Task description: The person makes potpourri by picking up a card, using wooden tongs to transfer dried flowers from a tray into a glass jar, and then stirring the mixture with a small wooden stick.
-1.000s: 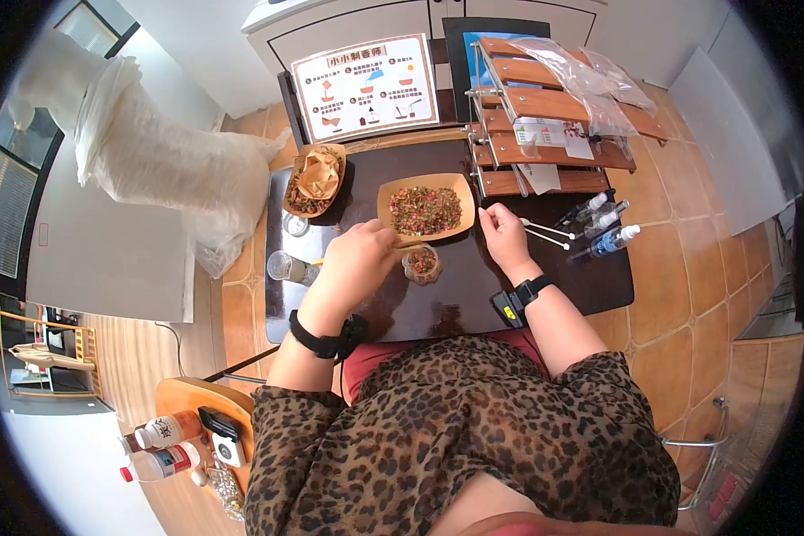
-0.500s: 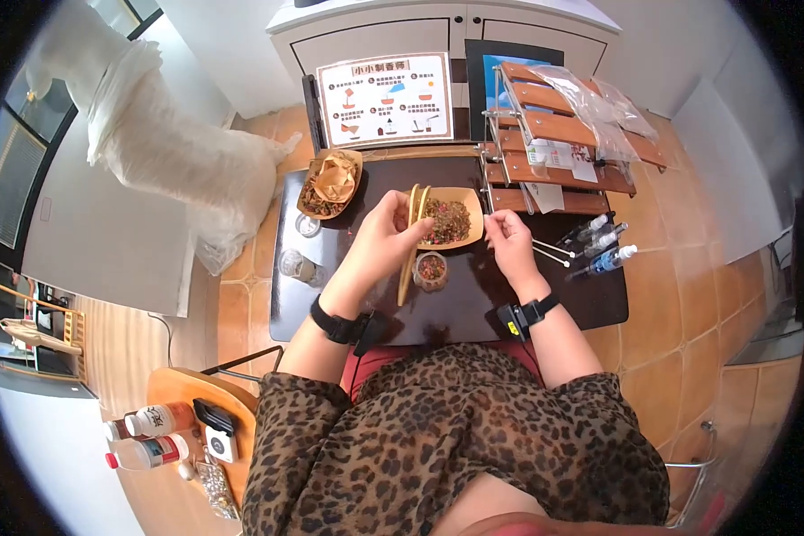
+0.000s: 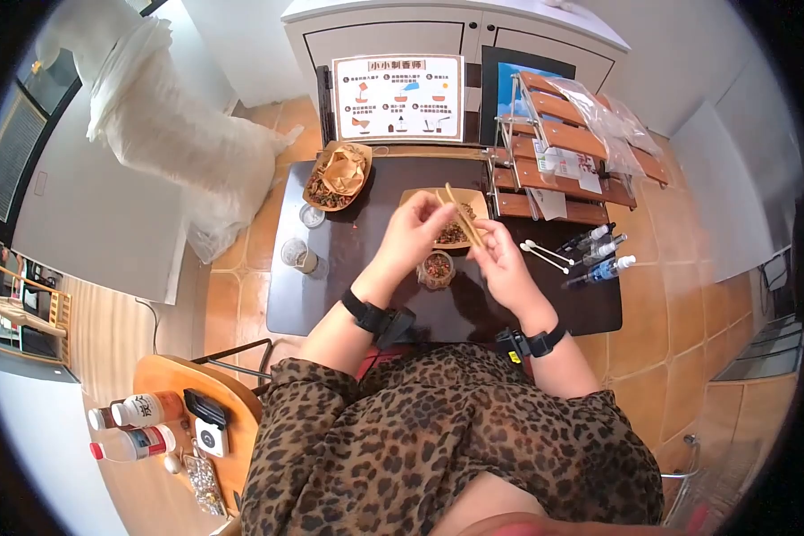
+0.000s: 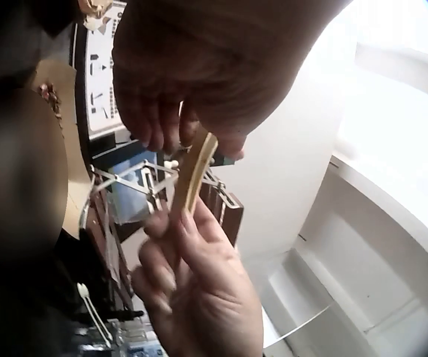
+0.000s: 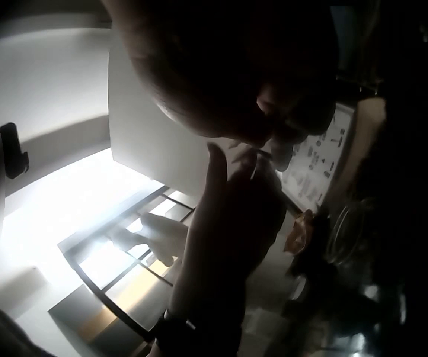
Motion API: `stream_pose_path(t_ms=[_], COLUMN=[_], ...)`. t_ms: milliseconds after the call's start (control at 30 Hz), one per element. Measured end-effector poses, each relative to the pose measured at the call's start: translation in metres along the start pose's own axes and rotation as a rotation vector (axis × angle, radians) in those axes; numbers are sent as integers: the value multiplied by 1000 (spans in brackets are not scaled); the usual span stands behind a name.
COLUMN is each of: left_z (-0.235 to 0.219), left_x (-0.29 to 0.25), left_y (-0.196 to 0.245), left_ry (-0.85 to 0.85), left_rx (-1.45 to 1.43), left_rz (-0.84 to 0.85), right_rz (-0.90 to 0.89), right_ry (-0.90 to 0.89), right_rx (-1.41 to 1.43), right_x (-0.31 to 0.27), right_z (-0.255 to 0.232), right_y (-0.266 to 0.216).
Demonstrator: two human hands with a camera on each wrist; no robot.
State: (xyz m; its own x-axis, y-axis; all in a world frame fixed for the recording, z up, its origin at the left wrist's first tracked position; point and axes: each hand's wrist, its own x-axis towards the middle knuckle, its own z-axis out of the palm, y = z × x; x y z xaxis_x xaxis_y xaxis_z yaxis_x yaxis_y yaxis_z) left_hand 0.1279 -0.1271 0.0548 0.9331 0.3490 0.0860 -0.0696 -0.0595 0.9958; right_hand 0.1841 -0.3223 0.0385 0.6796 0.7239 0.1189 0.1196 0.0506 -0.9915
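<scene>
Pale bamboo tongs (image 3: 464, 217) stand tilted between my two hands. My left hand (image 3: 416, 234) pinches them from the left, and the right hand (image 3: 504, 264) grips them between thumb and fingers. In the left wrist view the tongs (image 4: 193, 172) run from the left fingertips down to the right hand (image 4: 210, 286). Below the hands is a kraft paper tray (image 3: 479, 204) of dried petals and herbs, partly covered by the left hand. A small clear cup (image 3: 435, 270) of similar mix stands in front of it. The right wrist view is dark, and the tongs are hidden there.
A second paper tray (image 3: 364, 159) with crumpled paper sits back left, near a round lid (image 3: 312, 216) and a clear cup (image 3: 297, 254). White-tipped sticks (image 3: 548, 256) and spray bottles (image 3: 604, 259) lie right. A wooden rack (image 3: 558, 165) and instruction sheet (image 3: 398, 98) stand behind.
The tongs have come up from low over the tray, turned, and moved right. The right hand, earlier beside the tray's edge, now grips them too. The left hand has shifted right.
</scene>
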Motion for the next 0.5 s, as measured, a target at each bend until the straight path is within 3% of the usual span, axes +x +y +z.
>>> stream_pose_path(t_ms=[67,200,233,367,500], left_z=[-15,-57,-66,-64,-60], left_x=[8,23,27,22,19], left_y=[-20,-76,-98,-103,-108], left_ry=[182,351,355,353,308], left_rx=[12,57,36,63,195], left_rz=[82,18,15,41,93], right_rz=[22,142,152,251,27], right_ry=[73,161,171,164,193], right_rx=[-40,-272,-247,-266,-640], right_x=[-1,0,0,-1,-3], right_z=[-15,-46,-48,-55,-66], right_y=[7,14,12,4,23])
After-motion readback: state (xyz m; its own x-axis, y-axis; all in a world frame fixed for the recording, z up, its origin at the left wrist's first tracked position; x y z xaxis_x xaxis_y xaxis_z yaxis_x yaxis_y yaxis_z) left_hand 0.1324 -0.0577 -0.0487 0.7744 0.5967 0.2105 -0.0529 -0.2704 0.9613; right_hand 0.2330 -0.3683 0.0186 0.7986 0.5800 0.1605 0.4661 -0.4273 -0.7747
